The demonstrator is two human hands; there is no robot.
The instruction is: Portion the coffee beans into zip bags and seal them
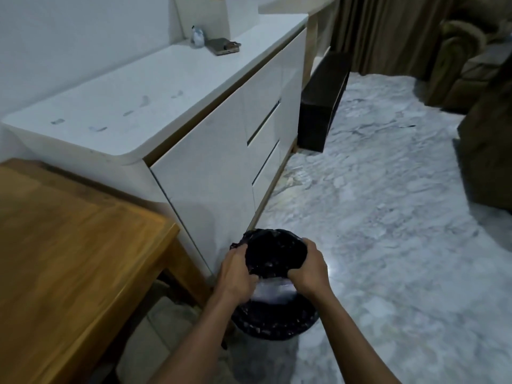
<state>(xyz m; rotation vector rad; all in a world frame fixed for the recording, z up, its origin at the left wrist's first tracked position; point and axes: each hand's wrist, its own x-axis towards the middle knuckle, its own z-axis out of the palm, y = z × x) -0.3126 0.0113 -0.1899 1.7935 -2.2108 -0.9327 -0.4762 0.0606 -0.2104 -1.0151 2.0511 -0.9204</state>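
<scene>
Both forearms reach down from the near edge toward a black bin point(274, 322) lined with crinkled black plastic, standing on the floor point(388, 217) just beside the corner of a white cabinet point(210, 167). Left hand point(235, 275) and right hand point(309, 268) have their fingers curled around a dark, rounded, glossy bag point(275, 254) held over the bin's mouth, one hand on each side of it. Between the wrists, below that dark bag, shows a blurred strip of pale clear plastic point(273, 292); whether it is a zip bag I cannot tell, and no beans are visible. Pale, marbled and shiny, the floor catches a glare spot near the right hand. A wooden table point(69, 245) with warm grain fills the left. On the smooth cabinet top lie a phone point(223, 46) and a small whitish object. Brown curtains point(388, 31) hang at the far side.
</scene>
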